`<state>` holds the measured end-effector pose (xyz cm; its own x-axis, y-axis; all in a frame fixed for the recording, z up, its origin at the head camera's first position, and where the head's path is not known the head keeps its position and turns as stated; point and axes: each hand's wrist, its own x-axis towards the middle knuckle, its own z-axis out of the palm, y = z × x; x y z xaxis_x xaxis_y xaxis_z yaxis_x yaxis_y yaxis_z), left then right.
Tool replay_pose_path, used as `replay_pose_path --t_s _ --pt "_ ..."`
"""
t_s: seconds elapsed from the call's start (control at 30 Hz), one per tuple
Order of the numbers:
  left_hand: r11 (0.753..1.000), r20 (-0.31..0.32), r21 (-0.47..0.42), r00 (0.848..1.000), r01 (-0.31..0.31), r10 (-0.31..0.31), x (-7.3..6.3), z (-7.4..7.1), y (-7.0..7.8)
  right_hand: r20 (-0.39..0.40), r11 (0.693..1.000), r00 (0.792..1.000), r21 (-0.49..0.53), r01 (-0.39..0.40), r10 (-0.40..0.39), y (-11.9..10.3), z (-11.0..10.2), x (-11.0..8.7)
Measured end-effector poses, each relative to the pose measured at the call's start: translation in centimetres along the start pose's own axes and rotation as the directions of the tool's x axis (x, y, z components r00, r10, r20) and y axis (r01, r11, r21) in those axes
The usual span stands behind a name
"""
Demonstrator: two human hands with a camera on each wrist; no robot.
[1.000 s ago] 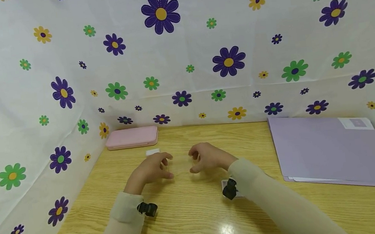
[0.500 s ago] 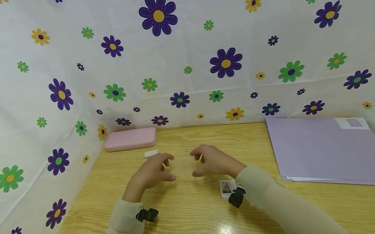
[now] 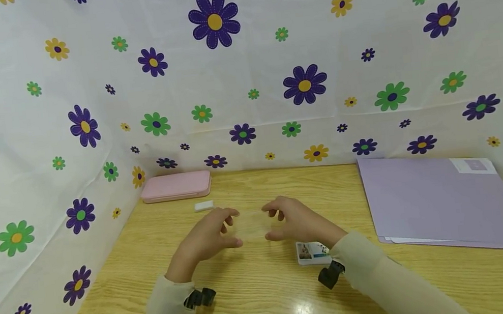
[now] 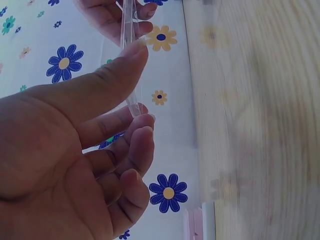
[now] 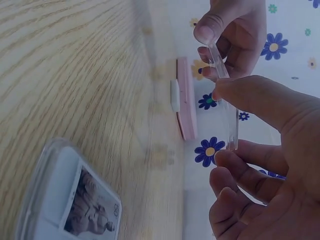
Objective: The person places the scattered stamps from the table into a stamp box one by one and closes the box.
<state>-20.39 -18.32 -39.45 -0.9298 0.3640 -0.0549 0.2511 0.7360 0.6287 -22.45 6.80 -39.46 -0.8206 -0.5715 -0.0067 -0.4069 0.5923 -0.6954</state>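
Observation:
A thin, clear rectangular plastic piece (image 3: 252, 225) is held between both hands over the wooden table, nearly invisible in the head view. My left hand (image 3: 209, 234) pinches its left side, thumb on the near edge and fingertips on the far one. On the opposite side my right hand (image 3: 303, 221) grips it the same way. Seen edge-on in the right wrist view, the plastic piece (image 5: 232, 125) looks flat and narrow. Beside my right wrist lies a small white box (image 3: 312, 254) in a clear case, a picture (image 5: 92, 206) showing on its top; the sleeve overlaps its right end.
At the back left lie a pink pencil case (image 3: 176, 186) and, before it, a small white block (image 3: 203, 206). A large lilac folder (image 3: 436, 204) with papers inside covers the right side. Flower-printed white cloth (image 3: 258, 49) walls off the table's back and sides.
Both hands have shifted slightly right and nearer, still gripping the clear plastic piece. The right forearm has moved right, so more of the small white box shows.

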Motion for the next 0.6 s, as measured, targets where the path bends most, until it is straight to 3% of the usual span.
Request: replay_pose_path --t_s 0.6 --pt "0.984 0.026 -0.010 0.983 -0.180 0.180 0.4 1.8 2.1 -0.065 0.999 0.997 0.030 0.036 -0.034 1.7 -1.7 -4.0"
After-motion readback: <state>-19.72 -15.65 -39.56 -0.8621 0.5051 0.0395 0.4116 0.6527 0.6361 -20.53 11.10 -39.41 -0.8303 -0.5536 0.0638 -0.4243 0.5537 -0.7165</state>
